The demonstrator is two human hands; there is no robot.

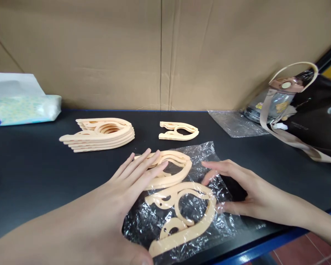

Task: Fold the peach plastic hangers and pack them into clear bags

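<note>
Beige hangers (189, 235) want light pressure. Left hand (129, 186) spreads at nine o'clock; right hand (248, 187) curves, unclenched, at three.

The slender-fingered left hand (132, 181) and right hand (246, 187) are both bare, as are the slim left forearm (63, 228) and right forearm (306, 215).

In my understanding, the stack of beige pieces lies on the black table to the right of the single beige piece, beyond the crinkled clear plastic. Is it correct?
Not quite: the head view shows the stack of beige pieces to the left of the single beige piece, on the black table beyond the crinkled clear plastic.
</note>
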